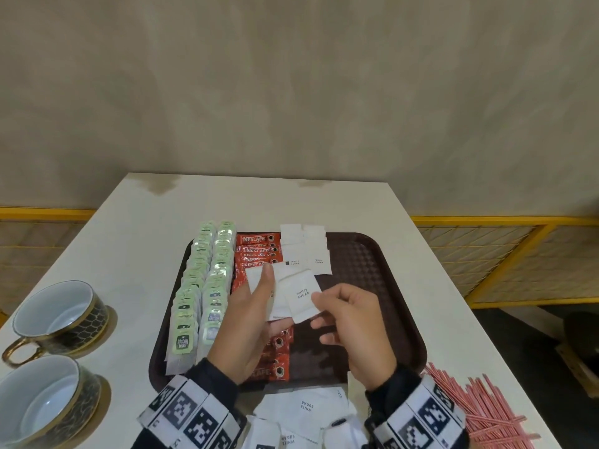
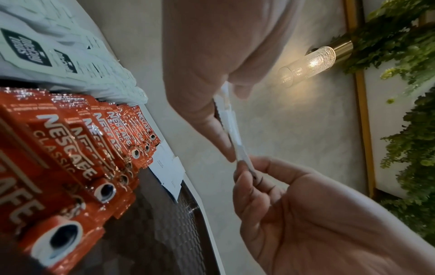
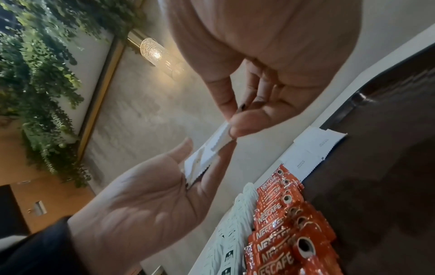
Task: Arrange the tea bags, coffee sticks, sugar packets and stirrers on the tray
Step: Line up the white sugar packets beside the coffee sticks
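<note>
A white table (image 1: 421,286) carries a dark brown tray (image 1: 372,286) with a textured floor. On the tray, two overlapping rows of green-labelled tea bags (image 1: 201,286) fill the left side, a row of red Nescafé coffee sticks (image 1: 257,251) lies just beside them, and a few white sugar packets (image 1: 304,251) sit at the far edge, right of the sticks. Two black-and-gold cups (image 1: 55,315) stand on the table left of the tray. A heap of red stirrers (image 1: 479,406) lies on the table off the tray's near right corner, and loose sugar packets (image 1: 301,409) lie in front of its near edge.

Above the tray's middle, the left hand (image 1: 249,322) holds a small fanned stack of sugar packets (image 1: 282,286) between thumb and fingers. The right hand (image 1: 353,322) pinches the corner of the top packet (image 1: 299,294) between thumb and forefinger, its other fingers loosely curled. The two hands are close together, joined by the packets.
</note>
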Demonstrator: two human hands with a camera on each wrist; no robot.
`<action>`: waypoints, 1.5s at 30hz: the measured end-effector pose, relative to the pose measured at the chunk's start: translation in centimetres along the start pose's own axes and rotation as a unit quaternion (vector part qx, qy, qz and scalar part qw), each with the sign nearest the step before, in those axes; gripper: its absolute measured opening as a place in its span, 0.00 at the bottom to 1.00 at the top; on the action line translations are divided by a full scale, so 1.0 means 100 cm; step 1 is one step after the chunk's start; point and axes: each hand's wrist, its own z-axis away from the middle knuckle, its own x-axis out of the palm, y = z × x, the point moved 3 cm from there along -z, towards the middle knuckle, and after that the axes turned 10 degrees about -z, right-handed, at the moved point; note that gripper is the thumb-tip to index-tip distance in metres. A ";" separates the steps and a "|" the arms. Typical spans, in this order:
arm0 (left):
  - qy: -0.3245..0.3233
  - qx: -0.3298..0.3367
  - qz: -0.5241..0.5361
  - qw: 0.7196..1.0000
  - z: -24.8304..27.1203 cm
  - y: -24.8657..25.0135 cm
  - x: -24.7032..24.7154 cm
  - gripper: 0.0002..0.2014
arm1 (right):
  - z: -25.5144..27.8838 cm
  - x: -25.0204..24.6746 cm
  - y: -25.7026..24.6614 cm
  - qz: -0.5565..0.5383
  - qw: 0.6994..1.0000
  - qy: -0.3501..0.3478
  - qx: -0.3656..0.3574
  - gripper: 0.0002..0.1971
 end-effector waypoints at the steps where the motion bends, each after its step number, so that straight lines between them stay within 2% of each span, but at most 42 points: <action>1: -0.003 0.006 -0.005 1.000 0.001 -0.001 0.000 0.12 | 0.000 0.000 0.001 0.008 1.000 0.003 -0.001 0.08; 5: 0.020 0.018 -0.031 0.999 -0.001 -0.005 -0.006 0.16 | -0.006 0.000 0.001 0.064 0.998 -0.022 0.005 0.10; 7: 0.025 0.024 -0.031 0.999 -0.004 -0.005 -0.009 0.16 | -0.013 -0.002 -0.006 0.092 0.995 -0.040 -0.017 0.11; 10: 0.012 0.036 -0.041 0.998 -0.007 -0.005 -0.007 0.16 | -0.022 0.001 -0.017 0.101 0.990 -0.089 -0.051 0.06; 13: -0.007 0.033 -0.024 0.999 -0.011 -0.005 -0.003 0.15 | -0.029 0.008 -0.021 0.096 0.985 -0.128 -0.062 0.09; 19: -0.018 0.023 -0.002 1.000 -0.025 -0.005 -0.007 0.17 | -0.050 0.010 -0.017 0.067 0.989 -0.099 -0.086 0.07; 24: 0.033 0.022 -0.002 0.999 -0.033 -0.009 -0.022 0.14 | -0.075 0.002 -0.021 0.048 0.996 -0.053 -0.060 0.06; 27: 0.056 0.027 -0.017 0.998 -0.032 -0.009 -0.034 0.12 | -0.109 -0.014 -0.023 0.135 0.990 -0.018 -0.029 0.06; 31: 0.063 0.035 -0.050 0.996 -0.025 -0.009 -0.044 0.13 | -0.142 -0.013 -0.012 0.260 0.963 -0.061 0.044 0.05; 35: 0.059 0.042 -0.091 0.993 -0.020 -0.012 -0.049 0.14 | -0.165 -0.005 0.006 0.279 0.956 -0.048 0.083 0.12; 38: 0.062 0.036 -0.101 0.992 -0.016 -0.013 -0.052 0.13 | -0.175 0.002 0.012 0.294 0.953 -0.039 0.068 0.08; 40: 0.064 0.027 -0.103 0.992 -0.015 -0.015 -0.053 0.13 | -0.177 0.006 0.011 0.328 0.943 -0.035 0.033 0.17; 43: 0.067 0.020 -0.107 0.992 -0.014 -0.017 -0.054 0.13 | -0.173 0.008 0.006 0.374 0.927 -0.033 0.004 0.16; 45: 0.069 0.017 -0.108 0.992 -0.015 -0.017 -0.055 0.13 | -0.173 0.004 0.002 0.344 0.938 -0.037 0.005 0.15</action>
